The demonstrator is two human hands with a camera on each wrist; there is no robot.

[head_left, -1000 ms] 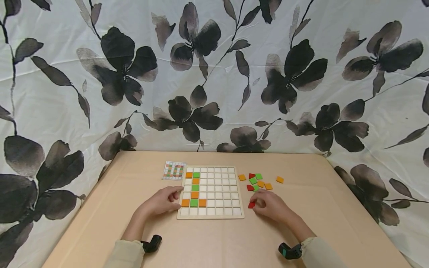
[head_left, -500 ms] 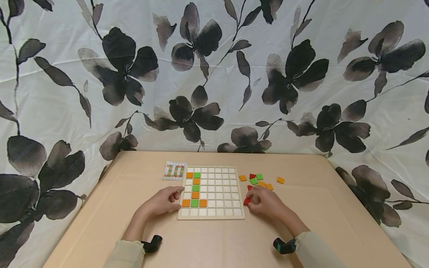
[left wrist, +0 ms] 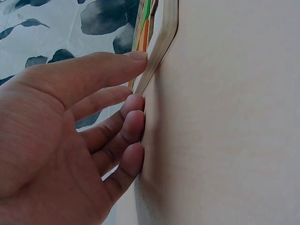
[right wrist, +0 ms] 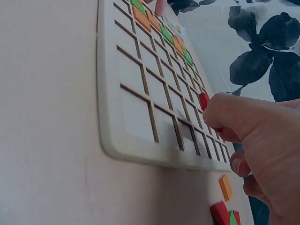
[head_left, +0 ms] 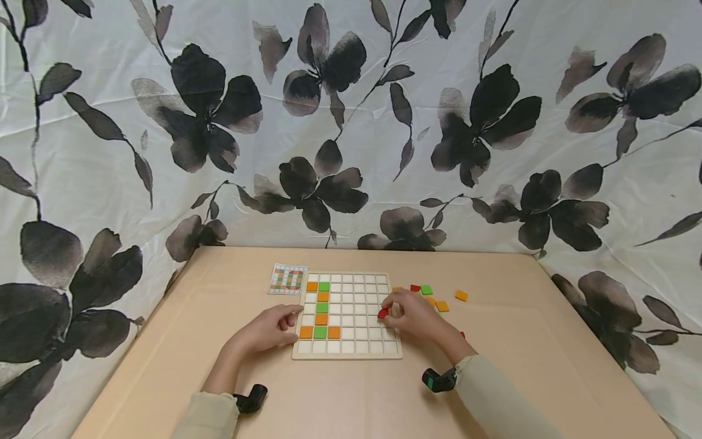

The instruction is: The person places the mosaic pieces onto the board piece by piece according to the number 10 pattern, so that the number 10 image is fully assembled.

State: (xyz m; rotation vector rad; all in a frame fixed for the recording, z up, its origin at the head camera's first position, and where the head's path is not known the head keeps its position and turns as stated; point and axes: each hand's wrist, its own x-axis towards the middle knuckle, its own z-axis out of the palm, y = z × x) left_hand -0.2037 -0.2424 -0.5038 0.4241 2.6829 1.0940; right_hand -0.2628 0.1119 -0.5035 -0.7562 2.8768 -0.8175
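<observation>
right hand (head_left: 415, 314) pinches a red tile (head_left: 382, 313); left hand (head_left: 267, 328), loosely bent, touches the board (head_left: 360, 347).

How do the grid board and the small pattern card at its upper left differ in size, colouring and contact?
Size: the grid board is much larger than the pattern card.
Colouring: the grid board's visible tiles sit toward its left; the pattern card has colour on its right side too.
Contact: the left hand touches the grid board's edge; no hand touches the pattern card.
Shared: both show a grid with orange and green squares.
</observation>
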